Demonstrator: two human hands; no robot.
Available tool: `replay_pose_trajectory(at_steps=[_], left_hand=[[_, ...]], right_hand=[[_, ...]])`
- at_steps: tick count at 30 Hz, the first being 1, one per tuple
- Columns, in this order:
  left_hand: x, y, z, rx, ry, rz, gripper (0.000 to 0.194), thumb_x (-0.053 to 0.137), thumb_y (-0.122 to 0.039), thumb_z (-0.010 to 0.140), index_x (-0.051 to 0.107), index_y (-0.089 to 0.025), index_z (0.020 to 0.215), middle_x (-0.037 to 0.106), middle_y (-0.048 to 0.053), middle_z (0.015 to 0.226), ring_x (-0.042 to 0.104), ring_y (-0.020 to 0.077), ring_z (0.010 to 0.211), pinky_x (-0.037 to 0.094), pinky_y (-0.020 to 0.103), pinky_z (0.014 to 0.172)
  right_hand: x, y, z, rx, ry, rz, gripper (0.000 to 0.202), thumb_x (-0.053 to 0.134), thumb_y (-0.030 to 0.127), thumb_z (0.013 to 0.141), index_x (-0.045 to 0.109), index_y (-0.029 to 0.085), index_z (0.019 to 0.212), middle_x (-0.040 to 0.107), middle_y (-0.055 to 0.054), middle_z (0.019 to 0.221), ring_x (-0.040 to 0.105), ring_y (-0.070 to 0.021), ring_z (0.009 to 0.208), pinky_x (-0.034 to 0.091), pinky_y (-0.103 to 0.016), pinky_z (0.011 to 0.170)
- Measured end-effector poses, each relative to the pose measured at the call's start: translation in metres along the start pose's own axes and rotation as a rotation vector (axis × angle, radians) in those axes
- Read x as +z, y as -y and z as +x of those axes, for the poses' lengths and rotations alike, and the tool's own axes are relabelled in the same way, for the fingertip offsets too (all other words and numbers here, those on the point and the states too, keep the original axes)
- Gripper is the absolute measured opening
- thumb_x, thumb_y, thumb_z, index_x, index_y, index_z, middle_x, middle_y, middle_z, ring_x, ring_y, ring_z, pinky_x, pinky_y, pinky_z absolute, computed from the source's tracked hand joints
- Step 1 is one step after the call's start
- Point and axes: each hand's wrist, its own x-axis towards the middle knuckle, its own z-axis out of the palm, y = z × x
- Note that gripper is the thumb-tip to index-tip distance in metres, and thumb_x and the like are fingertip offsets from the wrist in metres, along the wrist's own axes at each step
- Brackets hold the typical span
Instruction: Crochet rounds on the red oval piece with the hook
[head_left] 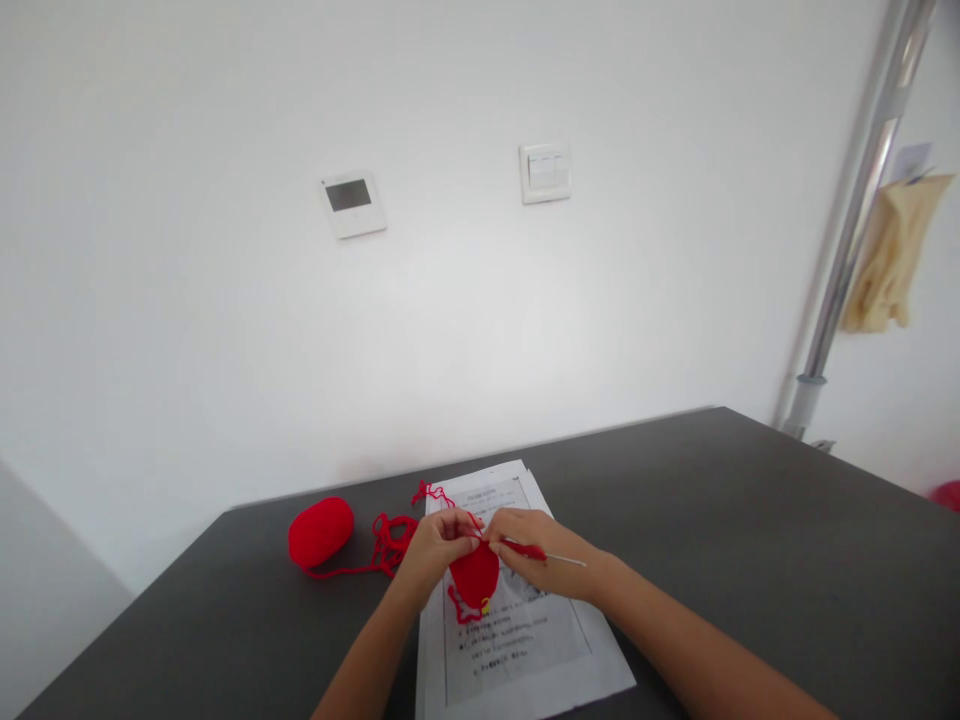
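Observation:
Between my hands is a small red crocheted piece (pixel 475 577), held above a printed sheet (pixel 517 665). My left hand (pixel 439 545) pinches its upper left edge between thumb and fingers. In my right hand (pixel 536 545) is a crochet hook (pixel 534 551) with a red grip; its metal shaft sticks out to the right past the hand. The hook's working tip is hidden at the fingertips. A small yellow stitch marker (pixel 485 605) sits at the piece's lower edge, near a loose red yarn tail (pixel 465 616).
On the dark table (pixel 675 520), a red yarn ball (pixel 321 532) lies to the left, with tangled yarn (pixel 391 540) between it and my left hand. A white wall (pixel 450 330) rises behind the table. A metal pole (pixel 855 230) stands at the right.

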Motion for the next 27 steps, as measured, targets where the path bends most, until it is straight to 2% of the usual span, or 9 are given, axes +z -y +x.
replay_pose_trajectory(at_steps=[9, 14, 19, 22, 27], left_hand=[[0.0, 0.003, 0.003, 0.016, -0.017, 0.014, 0.015, 0.075, -0.015, 0.05, 0.064, -0.014, 0.06, 0.06, -0.001, 0.055, 0.052, 0.0117, 0.053, 0.037, 0.023, 0.054], [0.0, 0.003, 0.003, 0.025, -0.012, 0.003, 0.015, 0.074, -0.016, 0.052, 0.064, -0.014, 0.062, 0.061, -0.001, 0.058, 0.053, 0.0118, 0.055, 0.037, 0.023, 0.055], [-0.003, 0.006, 0.005, -0.012, 0.029, 0.002, 0.017, 0.074, -0.016, 0.053, 0.066, -0.013, 0.068, 0.061, -0.001, 0.06, 0.054, 0.0115, 0.056, 0.037, 0.023, 0.057], [-0.007, 0.011, 0.008, -0.025, 0.061, 0.025, 0.023, 0.075, -0.014, 0.05, 0.066, -0.013, 0.071, 0.064, 0.001, 0.063, 0.057, 0.0136, 0.06, 0.039, 0.024, 0.06], [-0.01, 0.015, 0.009, -0.005, 0.071, 0.108, 0.018, 0.068, -0.01, 0.051, 0.065, -0.013, 0.069, 0.063, 0.0, 0.06, 0.055, 0.0131, 0.056, 0.038, 0.024, 0.056]], right_hand=[[0.009, -0.003, 0.0, -0.069, -0.025, -0.113, 0.014, 0.042, 0.017, 0.09, 0.053, 0.017, 0.082, 0.06, -0.005, 0.079, 0.054, -0.0158, 0.07, 0.042, -0.026, 0.065], [0.009, -0.004, 0.0, -0.066, -0.053, -0.085, 0.014, 0.042, 0.018, 0.09, 0.054, 0.017, 0.083, 0.061, -0.005, 0.08, 0.055, -0.0157, 0.072, 0.043, -0.026, 0.066], [0.005, -0.002, -0.001, -0.016, -0.016, -0.013, 0.017, 0.041, 0.019, 0.091, 0.056, 0.016, 0.083, 0.064, -0.006, 0.084, 0.058, -0.0163, 0.076, 0.045, -0.026, 0.069], [0.007, -0.004, -0.001, -0.036, 0.008, -0.013, 0.017, 0.041, 0.02, 0.092, 0.057, 0.016, 0.085, 0.065, -0.007, 0.085, 0.059, -0.0169, 0.077, 0.046, -0.027, 0.07], [0.016, -0.01, -0.002, -0.075, 0.015, -0.069, 0.016, 0.042, 0.021, 0.091, 0.057, 0.016, 0.087, 0.065, -0.008, 0.085, 0.06, -0.0174, 0.076, 0.046, -0.027, 0.068]])
